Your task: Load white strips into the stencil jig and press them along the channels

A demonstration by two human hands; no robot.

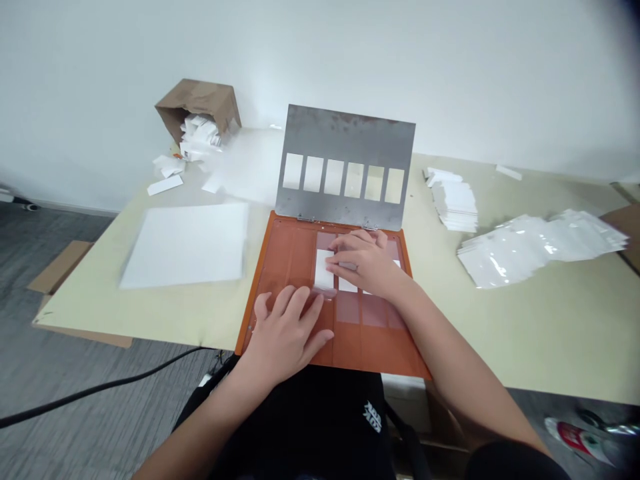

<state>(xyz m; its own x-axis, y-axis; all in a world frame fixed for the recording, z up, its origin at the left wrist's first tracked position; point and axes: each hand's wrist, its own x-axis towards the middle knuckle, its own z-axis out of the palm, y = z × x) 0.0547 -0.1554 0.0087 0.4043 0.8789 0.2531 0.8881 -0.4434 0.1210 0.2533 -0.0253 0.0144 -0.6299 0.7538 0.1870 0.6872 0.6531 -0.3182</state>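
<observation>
An orange tray (280, 267) with shallow slots lies at the table's front edge, its grey metal lid (345, 137) raised at the back. Across the lid runs a row of rectangular windows. In a middle slot sits a white card (324, 270), with clear film showing at its lower end. My right hand (367, 263) reaches over the tray, bent fingers apart, fingertips at the card's upper right edge. Spread out, my left hand (287, 323) has its fingertips near the film's lower end. Other white cards (347, 285) in slots to the right are partly covered by my right hand and forearm.
A cardboard box (210, 100) spilling white strips stands back left. A stack of white sheets (187, 243) lies left of the tray. White cards (454, 203) and fanned clear sleeves (515, 250) lie to the right. A black cable (110, 385) crosses below the table.
</observation>
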